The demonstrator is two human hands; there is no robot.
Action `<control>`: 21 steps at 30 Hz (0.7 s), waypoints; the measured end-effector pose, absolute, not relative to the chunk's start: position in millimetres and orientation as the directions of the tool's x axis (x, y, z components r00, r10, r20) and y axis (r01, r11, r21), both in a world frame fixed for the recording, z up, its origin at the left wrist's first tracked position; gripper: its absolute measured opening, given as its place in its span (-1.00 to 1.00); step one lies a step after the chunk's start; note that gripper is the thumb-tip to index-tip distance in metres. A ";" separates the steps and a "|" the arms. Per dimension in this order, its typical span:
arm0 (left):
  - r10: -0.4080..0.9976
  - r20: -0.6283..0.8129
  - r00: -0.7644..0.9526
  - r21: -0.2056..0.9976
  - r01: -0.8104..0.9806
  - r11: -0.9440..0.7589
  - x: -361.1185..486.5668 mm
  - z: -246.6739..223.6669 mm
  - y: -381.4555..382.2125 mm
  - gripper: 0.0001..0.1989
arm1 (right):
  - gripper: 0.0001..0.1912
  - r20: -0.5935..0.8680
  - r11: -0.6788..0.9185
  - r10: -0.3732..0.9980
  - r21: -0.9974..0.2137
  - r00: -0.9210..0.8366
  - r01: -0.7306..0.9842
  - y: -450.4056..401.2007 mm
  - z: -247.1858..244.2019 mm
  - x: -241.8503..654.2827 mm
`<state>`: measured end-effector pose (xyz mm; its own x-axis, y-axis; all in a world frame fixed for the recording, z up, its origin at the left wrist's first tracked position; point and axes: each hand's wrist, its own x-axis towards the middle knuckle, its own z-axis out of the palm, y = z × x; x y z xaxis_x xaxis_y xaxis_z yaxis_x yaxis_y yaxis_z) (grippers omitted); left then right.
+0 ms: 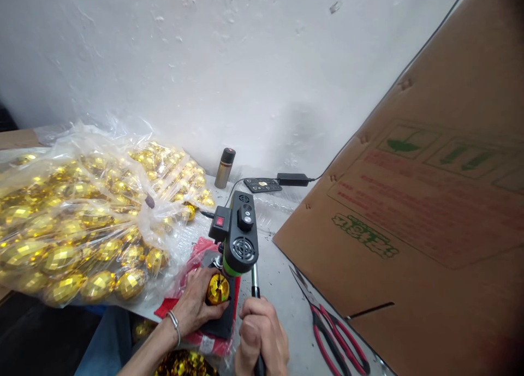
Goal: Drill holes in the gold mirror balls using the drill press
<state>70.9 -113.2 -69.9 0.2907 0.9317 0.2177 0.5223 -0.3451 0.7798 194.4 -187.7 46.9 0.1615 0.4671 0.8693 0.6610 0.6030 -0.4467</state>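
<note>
My left hand (195, 302), with a silver bracelet on the wrist, is closed around a shiny gold mirrored ball (218, 289). It holds the ball on the black base of a small bench drill press (244, 231), under the machine's head. The black housing has round vents, a red switch (220, 221) and a green band. My right hand (264, 335) is wrapped round the black-gripped lever (255, 288) on the machine's right side. Red plastic (207, 343) lies beneath the base. The tool tip is hidden behind the head.
Clear bags of gold balls (82, 223) fill the left side. More gold pieces (186, 363) lie below the table edge. Red-handled scissors (327, 327) rest beside a large cardboard box (409, 212) at right. Behind stand a bottle (225, 168), a power adapter (293, 179) and a dark phone-like slab (262, 185).
</note>
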 end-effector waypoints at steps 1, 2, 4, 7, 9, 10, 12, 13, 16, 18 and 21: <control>0.932 0.211 0.295 0.783 0.519 -0.342 70.7 -69.0 -113.2 -0.54 | -0.70 0.870 0.602 0.464 -0.449 0.169 0.660 -187.6 46.5 193.6; 0.932 0.203 0.302 0.788 0.514 -0.338 70.7 -68.2 -113.3 -0.53 | -0.70 0.870 0.602 0.461 -0.452 0.176 0.658 -187.4 46.0 192.8; 0.931 0.192 0.310 0.798 0.503 -0.332 70.7 -66.8 -113.6 -0.51 | -0.69 0.868 0.599 0.458 -0.460 0.190 0.656 -186.9 44.5 191.6; 0.935 0.197 0.293 0.797 0.508 -0.327 71.0 -66.3 -114.1 -0.52 | -0.68 0.862 0.590 0.462 -0.473 0.207 0.654 -186.8 41.6 190.9; 0.937 0.204 0.282 0.789 0.519 -0.328 70.9 -66.4 -114.2 -0.54 | -0.69 0.861 0.591 0.464 -0.476 0.208 0.652 -187.1 39.4 191.0; 0.937 0.205 0.282 0.787 0.521 -0.330 70.8 -66.3 -114.2 -0.54 | -0.70 0.863 0.594 0.461 -0.473 0.206 0.651 -187.2 38.4 191.2; 0.935 0.202 0.290 0.789 0.517 -0.331 70.6 -65.7 -114.1 -0.52 | -0.70 0.868 0.603 0.453 -0.465 0.203 0.648 -187.2 36.3 191.5; 0.936 0.197 0.293 0.792 0.515 -0.328 70.5 -65.4 -114.0 -0.52 | -0.69 0.871 0.607 0.448 -0.461 0.201 0.648 -187.0 35.3 191.6; 0.939 0.182 0.291 0.799 0.513 -0.314 70.6 -64.9 -113.7 -0.52 | -0.68 0.878 0.613 0.439 -0.449 0.192 0.650 -184.9 32.5 191.7; 0.941 0.175 0.289 0.798 0.518 -0.308 70.9 -65.1 -113.5 -0.53 | -0.68 0.885 0.618 0.426 -0.437 0.189 0.653 -182.2 30.5 191.9; 0.944 0.159 0.288 0.796 0.529 -0.296 71.2 -64.7 -113.3 -0.52 | -0.68 0.917 0.648 0.345 -0.386 0.199 0.656 -177.8 27.2 193.3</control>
